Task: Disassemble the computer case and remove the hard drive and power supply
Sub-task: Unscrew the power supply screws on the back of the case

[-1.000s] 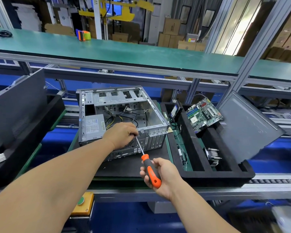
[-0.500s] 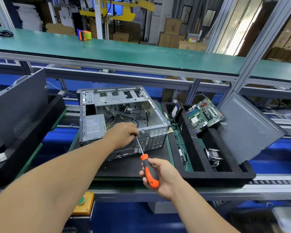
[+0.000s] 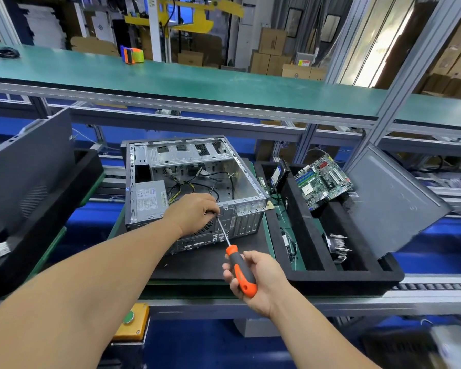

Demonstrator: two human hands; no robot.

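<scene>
At the bench, little had shifted: the right hand [image 3: 261,278] still gripped the screwdriver [image 3: 237,265] while the left hand [image 3: 194,213], fingers curled, steadied its tip on the computer case [image 3: 186,166], power supply [image 3: 151,198] unremoved.

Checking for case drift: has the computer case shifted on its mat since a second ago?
No. The computer case keeps its position against the black tray beside it.

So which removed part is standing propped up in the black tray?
The green motherboard, leaning on the tray's far divider; the finned heatsink lies low in its compartment.
</scene>
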